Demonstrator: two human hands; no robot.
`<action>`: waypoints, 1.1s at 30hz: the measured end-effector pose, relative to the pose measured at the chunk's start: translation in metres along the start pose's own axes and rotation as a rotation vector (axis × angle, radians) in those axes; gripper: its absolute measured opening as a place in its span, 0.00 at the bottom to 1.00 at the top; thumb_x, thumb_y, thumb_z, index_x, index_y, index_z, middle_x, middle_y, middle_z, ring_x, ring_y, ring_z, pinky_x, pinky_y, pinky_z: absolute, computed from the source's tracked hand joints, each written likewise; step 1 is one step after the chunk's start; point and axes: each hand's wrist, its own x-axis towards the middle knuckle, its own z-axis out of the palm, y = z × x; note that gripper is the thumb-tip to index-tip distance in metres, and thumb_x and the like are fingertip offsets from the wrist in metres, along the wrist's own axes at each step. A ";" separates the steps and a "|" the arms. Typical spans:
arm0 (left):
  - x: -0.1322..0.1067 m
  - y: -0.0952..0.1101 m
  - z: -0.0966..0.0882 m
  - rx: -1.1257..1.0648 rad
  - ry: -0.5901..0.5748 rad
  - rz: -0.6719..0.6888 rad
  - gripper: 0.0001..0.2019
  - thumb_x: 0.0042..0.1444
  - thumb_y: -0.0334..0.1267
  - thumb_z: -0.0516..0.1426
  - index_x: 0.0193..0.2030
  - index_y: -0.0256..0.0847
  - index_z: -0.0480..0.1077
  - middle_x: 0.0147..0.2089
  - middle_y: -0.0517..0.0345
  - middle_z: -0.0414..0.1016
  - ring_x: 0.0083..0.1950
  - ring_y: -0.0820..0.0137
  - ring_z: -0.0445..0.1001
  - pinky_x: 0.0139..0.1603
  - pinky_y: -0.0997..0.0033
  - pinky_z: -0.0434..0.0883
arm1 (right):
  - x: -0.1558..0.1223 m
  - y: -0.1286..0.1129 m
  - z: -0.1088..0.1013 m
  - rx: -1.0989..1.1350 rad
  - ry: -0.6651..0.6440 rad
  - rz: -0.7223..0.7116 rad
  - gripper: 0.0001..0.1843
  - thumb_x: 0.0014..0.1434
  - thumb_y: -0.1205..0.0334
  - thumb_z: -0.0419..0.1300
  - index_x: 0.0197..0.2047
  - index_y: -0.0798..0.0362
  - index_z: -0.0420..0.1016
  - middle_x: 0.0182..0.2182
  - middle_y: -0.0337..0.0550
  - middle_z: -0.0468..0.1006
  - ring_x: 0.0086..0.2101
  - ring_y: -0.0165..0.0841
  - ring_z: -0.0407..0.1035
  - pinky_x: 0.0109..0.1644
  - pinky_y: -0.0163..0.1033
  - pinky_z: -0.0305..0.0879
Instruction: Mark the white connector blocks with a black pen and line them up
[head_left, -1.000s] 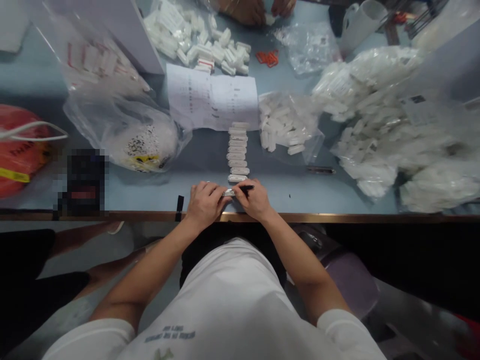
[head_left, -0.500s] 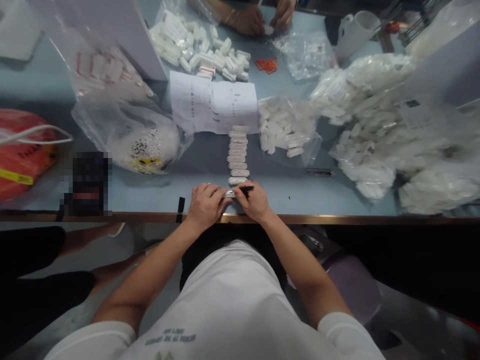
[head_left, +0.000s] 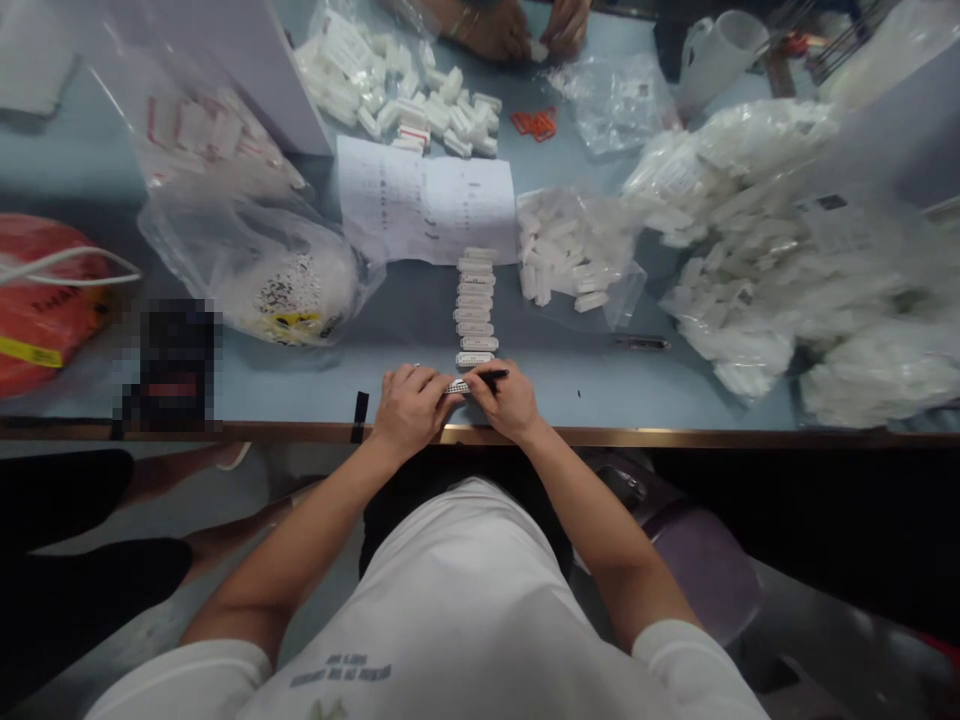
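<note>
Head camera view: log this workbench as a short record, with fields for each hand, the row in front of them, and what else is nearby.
Left hand: holds a small white tag near the bench edge
Right hand: grips a black pen at the tag
Row: white tags lined up below a printed sheet
Nearby: plastic bag of white pieces; co-worker's hands at the far side

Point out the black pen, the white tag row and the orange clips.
Black pen (head_left: 495, 376): head view, exposed end.
White tag row (head_left: 474, 305): head view, middle tag.
Orange clips (head_left: 535, 123): head view, pile's centre.
</note>
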 end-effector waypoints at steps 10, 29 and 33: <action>0.000 0.001 0.000 -0.008 -0.007 -0.003 0.13 0.65 0.46 0.54 0.44 0.44 0.77 0.41 0.49 0.77 0.44 0.59 0.68 0.44 0.58 0.58 | 0.003 0.002 0.006 -0.031 -0.020 -0.080 0.21 0.70 0.47 0.49 0.35 0.51 0.76 0.29 0.45 0.80 0.33 0.35 0.74 0.44 0.43 0.63; -0.002 -0.001 0.002 -0.033 -0.023 -0.014 0.14 0.64 0.48 0.54 0.45 0.44 0.77 0.41 0.48 0.77 0.45 0.59 0.68 0.45 0.58 0.59 | 0.003 0.001 0.004 0.020 -0.043 -0.046 0.21 0.69 0.46 0.50 0.36 0.50 0.77 0.31 0.45 0.80 0.36 0.35 0.74 0.47 0.42 0.64; -0.001 -0.001 0.000 -0.028 -0.012 -0.015 0.14 0.65 0.48 0.53 0.43 0.44 0.77 0.41 0.49 0.77 0.44 0.59 0.68 0.44 0.58 0.58 | 0.005 0.001 0.007 -0.021 -0.057 -0.103 0.21 0.70 0.49 0.49 0.35 0.51 0.76 0.30 0.45 0.80 0.34 0.35 0.73 0.46 0.43 0.63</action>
